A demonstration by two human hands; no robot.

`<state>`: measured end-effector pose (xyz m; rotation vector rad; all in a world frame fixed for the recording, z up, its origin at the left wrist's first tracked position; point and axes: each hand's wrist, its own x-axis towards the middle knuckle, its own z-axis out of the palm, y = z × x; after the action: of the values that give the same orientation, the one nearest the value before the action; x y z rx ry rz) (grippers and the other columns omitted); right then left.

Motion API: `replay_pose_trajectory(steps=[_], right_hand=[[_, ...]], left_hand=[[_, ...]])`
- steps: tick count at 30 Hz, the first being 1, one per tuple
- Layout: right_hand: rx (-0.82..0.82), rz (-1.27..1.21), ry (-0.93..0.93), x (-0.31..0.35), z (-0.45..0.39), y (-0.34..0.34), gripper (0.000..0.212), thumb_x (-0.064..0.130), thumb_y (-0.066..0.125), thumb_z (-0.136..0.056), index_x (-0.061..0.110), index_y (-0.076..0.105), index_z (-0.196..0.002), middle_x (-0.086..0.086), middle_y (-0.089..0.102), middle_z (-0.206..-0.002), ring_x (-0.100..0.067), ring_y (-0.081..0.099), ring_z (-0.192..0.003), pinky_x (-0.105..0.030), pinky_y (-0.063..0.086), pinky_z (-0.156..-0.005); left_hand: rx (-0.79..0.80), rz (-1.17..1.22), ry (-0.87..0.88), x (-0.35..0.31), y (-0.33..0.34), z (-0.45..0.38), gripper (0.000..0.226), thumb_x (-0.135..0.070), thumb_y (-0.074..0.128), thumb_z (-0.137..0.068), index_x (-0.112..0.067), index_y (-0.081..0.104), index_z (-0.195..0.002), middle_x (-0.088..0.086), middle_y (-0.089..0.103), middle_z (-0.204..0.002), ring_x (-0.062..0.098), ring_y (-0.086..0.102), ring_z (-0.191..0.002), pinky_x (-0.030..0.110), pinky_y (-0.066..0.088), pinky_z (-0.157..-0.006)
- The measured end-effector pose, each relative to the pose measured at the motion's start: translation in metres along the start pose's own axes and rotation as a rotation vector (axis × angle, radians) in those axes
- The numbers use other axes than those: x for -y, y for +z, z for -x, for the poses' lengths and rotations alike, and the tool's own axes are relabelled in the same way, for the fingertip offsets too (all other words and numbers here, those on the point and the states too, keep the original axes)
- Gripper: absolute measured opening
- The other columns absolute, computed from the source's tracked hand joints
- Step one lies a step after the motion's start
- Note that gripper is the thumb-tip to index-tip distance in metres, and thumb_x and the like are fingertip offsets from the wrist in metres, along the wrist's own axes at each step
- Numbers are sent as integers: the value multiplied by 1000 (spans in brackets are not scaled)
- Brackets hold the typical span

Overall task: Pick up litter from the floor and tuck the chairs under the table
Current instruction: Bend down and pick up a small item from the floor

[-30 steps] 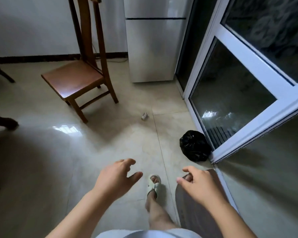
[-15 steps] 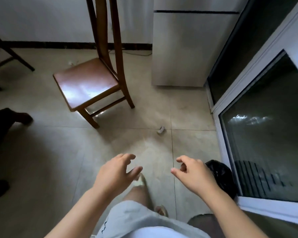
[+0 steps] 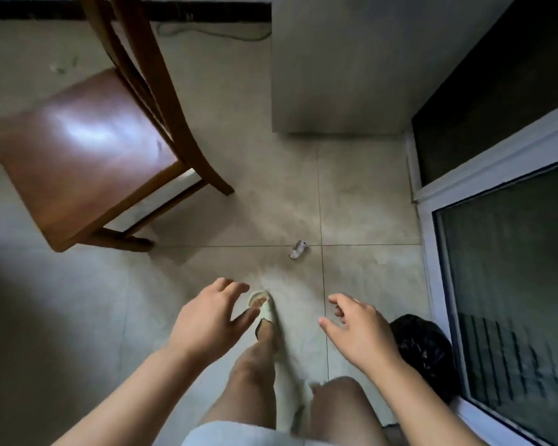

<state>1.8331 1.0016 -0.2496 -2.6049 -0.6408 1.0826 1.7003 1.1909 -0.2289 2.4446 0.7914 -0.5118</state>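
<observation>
1. We're looking straight down at a tiled floor (image 3: 78, 317), and the litter (image 3: 298, 249) lies right there: one small crumpled scrap by the crossing of the tile seams.
2. Our left hand (image 3: 208, 320) hovers above the floor, nearer us than the litter; its grip is loose, fingers spread and lightly curled, holding nothing.
3. Our right hand (image 3: 360, 333) hovers too, also nearer us than the litter; its grip is relaxed, fingers bent and apart, with nothing in it.
4. A foot in a pale sandal (image 3: 264, 309) sits between the two hands, short of the litter.
5. The wooden chair (image 3: 78, 149) stands left of the litter and further off, seat towards us, well apart from both hands.
6. A black bag (image 3: 422, 346) rests on the floor right of the litter and nearer us, just beside the glass door (image 3: 509, 300).
7. Beyond the litter stands a grey fridge (image 3: 342, 66).
</observation>
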Motion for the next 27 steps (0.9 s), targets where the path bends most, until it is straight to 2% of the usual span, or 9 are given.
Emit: replay_pose_trajectory(steps=[7, 11, 13, 18, 21, 24, 27], right_hand=[[118, 92, -52, -42, -163, 75, 39, 40, 55, -83, 23, 53, -119, 2, 62, -118, -20, 53, -111, -26, 41, -83], [179, 159, -111, -83, -253, 140, 40, 38, 53, -85, 19, 51, -121, -2, 60, -120, -23, 52, -113, -29, 42, -88], [200, 195, -127, -106, -297, 176, 40, 37, 52, -87, 18, 50, -122, -4, 59, -120, -24, 52, -113, -31, 42, -89], [167, 342, -185, -151, -392, 247, 39, 35, 50, -88, 15, 47, -121, -7, 53, -120, -27, 48, -111, -34, 41, -87], [117, 444, -257, -169, -440, 283, 49, 25, 53, -85, 19, 39, -131, -9, 38, -136, -28, 36, -123, -35, 35, -93], [108, 487, -343, -179, -476, 313, 64, 10, 55, -80, 22, 32, -138, -11, 18, -151, -29, 15, -139, -38, 23, -107], [145, 559, -369, -185, -498, 336, 67, 6, 54, -81, 22, 28, -141, -13, 5, -155, -31, -2, -143, -46, 12, -113]], left_hand=[[151, 106, -136, 36, 92, -111, 42, -56, 47, -85, -36, 49, -121, -17, 50, -122, 8, 57, -100, 28, 48, -76], [184, 95, -175, 58, 169, -172, 36, -56, 48, -85, -44, 48, -118, -24, 49, -120, 5, 58, -95, 21, 38, -67], [194, 117, -199, 71, 216, -205, 34, -53, 50, -85, -42, 50, -118, -24, 51, -118, 1, 56, -98, 16, 34, -67], [213, 157, -246, 102, 316, -272, 43, -54, 48, -86, -35, 47, -125, -17, 49, -126, 7, 53, -109, 24, 44, -82], [241, 130, -226, 122, 362, -301, 47, -53, 47, -86, -33, 45, -129, -13, 48, -130, 10, 54, -108, 25, 44, -83], [252, 89, -207, 142, 394, -317, 49, -55, 46, -86, -33, 44, -130, -11, 48, -130, 12, 54, -109, 26, 44, -83], [253, 75, -199, 158, 411, -325, 50, -55, 46, -86, -33, 43, -130, -11, 49, -129, 13, 56, -105, 26, 45, -82]])
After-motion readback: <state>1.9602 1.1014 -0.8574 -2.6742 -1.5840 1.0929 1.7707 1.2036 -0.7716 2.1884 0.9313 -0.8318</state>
